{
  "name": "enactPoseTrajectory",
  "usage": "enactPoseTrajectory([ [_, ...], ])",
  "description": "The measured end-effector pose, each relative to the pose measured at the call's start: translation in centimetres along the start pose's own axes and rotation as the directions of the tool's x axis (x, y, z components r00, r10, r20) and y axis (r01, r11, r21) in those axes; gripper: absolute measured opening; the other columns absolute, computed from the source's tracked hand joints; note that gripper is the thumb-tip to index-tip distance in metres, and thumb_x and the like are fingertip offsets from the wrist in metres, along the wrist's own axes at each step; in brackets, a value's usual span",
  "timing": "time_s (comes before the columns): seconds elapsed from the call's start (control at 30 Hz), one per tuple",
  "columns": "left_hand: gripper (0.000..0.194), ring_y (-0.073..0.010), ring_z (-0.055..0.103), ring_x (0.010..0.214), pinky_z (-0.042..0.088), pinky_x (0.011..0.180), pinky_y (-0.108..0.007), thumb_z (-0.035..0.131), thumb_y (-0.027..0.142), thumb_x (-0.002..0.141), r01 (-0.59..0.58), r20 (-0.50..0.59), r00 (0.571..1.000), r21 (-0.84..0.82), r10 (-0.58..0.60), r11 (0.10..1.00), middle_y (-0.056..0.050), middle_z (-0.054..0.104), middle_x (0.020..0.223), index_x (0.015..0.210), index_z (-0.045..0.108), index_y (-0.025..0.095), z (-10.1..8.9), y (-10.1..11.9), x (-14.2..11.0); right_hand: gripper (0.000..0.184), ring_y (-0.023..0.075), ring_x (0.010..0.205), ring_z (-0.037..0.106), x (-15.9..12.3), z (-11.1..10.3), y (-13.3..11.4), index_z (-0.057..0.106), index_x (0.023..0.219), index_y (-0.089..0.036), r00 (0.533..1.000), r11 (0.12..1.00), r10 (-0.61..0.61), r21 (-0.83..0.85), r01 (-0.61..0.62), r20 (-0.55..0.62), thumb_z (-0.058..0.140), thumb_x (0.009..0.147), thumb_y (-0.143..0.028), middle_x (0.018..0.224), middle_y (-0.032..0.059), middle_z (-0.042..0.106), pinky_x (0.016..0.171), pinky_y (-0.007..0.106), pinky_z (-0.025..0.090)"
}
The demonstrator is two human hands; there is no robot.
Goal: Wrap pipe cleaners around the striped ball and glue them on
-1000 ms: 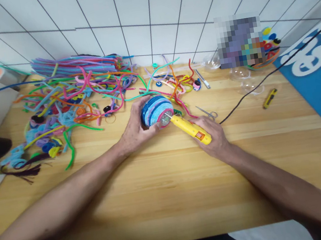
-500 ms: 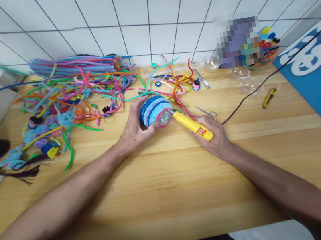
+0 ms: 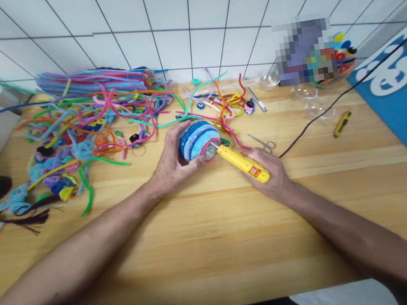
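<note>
My left hand [image 3: 172, 160] is curled around a ball wrapped in striped blue, light-blue and lilac pipe cleaners [image 3: 199, 137]. A pink ring circles the uncovered, see-through patch on its near right side. In my right hand [image 3: 270, 170] is a corded yellow hot glue gun [image 3: 241, 161], gripped along its body. Its metal tip points up and left, at the patch inside the pink ring; whether it touches, I cannot tell. Part of the ball's left side is hidden behind my left fingers.
Loose pipe cleaners [image 3: 70, 137] and a bundle [image 3: 95, 82] lie at the back left. Scissors [image 3: 263, 142] rest just behind my right hand. A black cord [image 3: 310, 122] runs right, past a yellow cutter [image 3: 342, 124] and clear plastic domes [image 3: 318, 108].
The glue gun's tip has shifted slightly left, further over the patch inside the pink ring. My left hand and the ball stay almost in place.
</note>
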State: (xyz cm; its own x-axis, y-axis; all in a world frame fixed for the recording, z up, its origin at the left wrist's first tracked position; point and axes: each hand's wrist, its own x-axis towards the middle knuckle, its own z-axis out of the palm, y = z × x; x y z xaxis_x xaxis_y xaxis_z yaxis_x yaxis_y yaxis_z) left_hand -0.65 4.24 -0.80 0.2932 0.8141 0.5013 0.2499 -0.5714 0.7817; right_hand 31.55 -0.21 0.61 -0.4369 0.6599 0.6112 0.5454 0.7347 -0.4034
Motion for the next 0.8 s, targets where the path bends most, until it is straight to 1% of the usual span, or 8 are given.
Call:
enactPoseTrajectory([
  [0.17, 0.093, -0.0432, 0.055, 0.166, 0.046, 0.142, -0.071, 0.091, 0.066, 0.097, -0.028, 0.001, 1.0, 0.013, 0.028, 1.0, -0.019, 0.053, 0.174, 0.171, 0.044, 0.033, -0.02, 0.1, 0.1, 0.02, 0.0292, 0.091, 0.083, 0.15, -0.05, -0.02, 0.073, 0.129, -0.028, 0.998, 0.998, -0.064, -0.009, 0.064, 0.001, 0.068, 0.11, -0.026, 0.103, 0.0088, 0.085, 0.081, 0.044, 0.069],
  [0.23, 0.093, -0.0428, 0.055, 0.165, 0.047, 0.142, -0.07, 0.09, 0.067, 0.097, -0.031, 0.0, 1.0, 0.01, 0.031, 0.999, -0.018, 0.054, 0.174, 0.17, 0.044, 0.034, -0.02, 0.24, 0.18, 0.021, 0.0295, 0.092, 0.083, 0.15, -0.07, -0.01, 0.073, 0.13, -0.028, 0.998, 0.998, -0.069, -0.009, 0.069, 0.009, 0.068, 0.11, -0.026, 0.105, 0.0094, 0.086, 0.083, 0.045, 0.069],
  [0.4, 0.092, -0.0422, 0.057, 0.165, 0.047, 0.142, -0.069, 0.09, 0.068, 0.098, -0.02, -0.005, 1.0, 0.005, 0.02, 1.0, -0.017, 0.055, 0.174, 0.169, 0.044, 0.034, -0.04, 0.57, 0.32, 0.023, 0.0307, 0.094, 0.085, 0.11, -0.12, -0.02, 0.072, 0.13, -0.028, 1.0, 1.0, -0.011, -0.006, 0.011, -0.014, 0.072, 0.107, -0.023, 0.106, 0.008, 0.086, 0.083, 0.044, 0.069],
  [0.53, 0.09, -0.0424, 0.058, 0.164, 0.048, 0.141, -0.069, 0.09, 0.067, 0.098, -0.036, -0.008, 0.999, -0.001, 0.036, 0.999, -0.017, 0.056, 0.173, 0.169, 0.045, 0.033, -0.03, 0.66, 0.36, 0.024, 0.03, 0.093, 0.085, 0.19, -0.12, -0.13, 0.07, 0.128, -0.028, 0.999, 1.0, -0.03, -0.009, 0.03, -0.038, 0.073, 0.106, -0.021, 0.103, 0.0063, 0.085, 0.08, 0.042, 0.068],
  [0.67, 0.09, -0.0416, 0.057, 0.165, 0.047, 0.142, -0.068, 0.09, 0.065, 0.099, -0.035, -0.01, 0.999, 0.0, 0.035, 0.999, -0.018, 0.056, 0.173, 0.17, 0.045, 0.032, -0.02, 0.66, 0.35, 0.021, 0.0298, 0.091, 0.084, 0.1, -0.08, -0.14, 0.071, 0.127, -0.028, 1.0, 1.0, 0.017, 0.002, -0.017, -0.022, 0.072, 0.106, -0.024, 0.104, 0.0068, 0.084, 0.081, 0.044, 0.068],
  [0.8, 0.091, -0.0405, 0.058, 0.164, 0.047, 0.142, -0.065, 0.09, 0.067, 0.098, -0.014, -0.01, 1.0, -0.007, 0.014, 1.0, -0.017, 0.056, 0.173, 0.169, 0.046, 0.032, -0.03, 0.65, 0.37, 0.02, 0.029, 0.089, 0.082, -0.19, -0.04, 0.06, 0.072, 0.125, -0.029, 0.998, 0.998, 0.058, 0.011, -0.058, -0.027, 0.073, 0.105, -0.028, 0.103, 0.0057, 0.083, 0.082, 0.045, 0.069],
])
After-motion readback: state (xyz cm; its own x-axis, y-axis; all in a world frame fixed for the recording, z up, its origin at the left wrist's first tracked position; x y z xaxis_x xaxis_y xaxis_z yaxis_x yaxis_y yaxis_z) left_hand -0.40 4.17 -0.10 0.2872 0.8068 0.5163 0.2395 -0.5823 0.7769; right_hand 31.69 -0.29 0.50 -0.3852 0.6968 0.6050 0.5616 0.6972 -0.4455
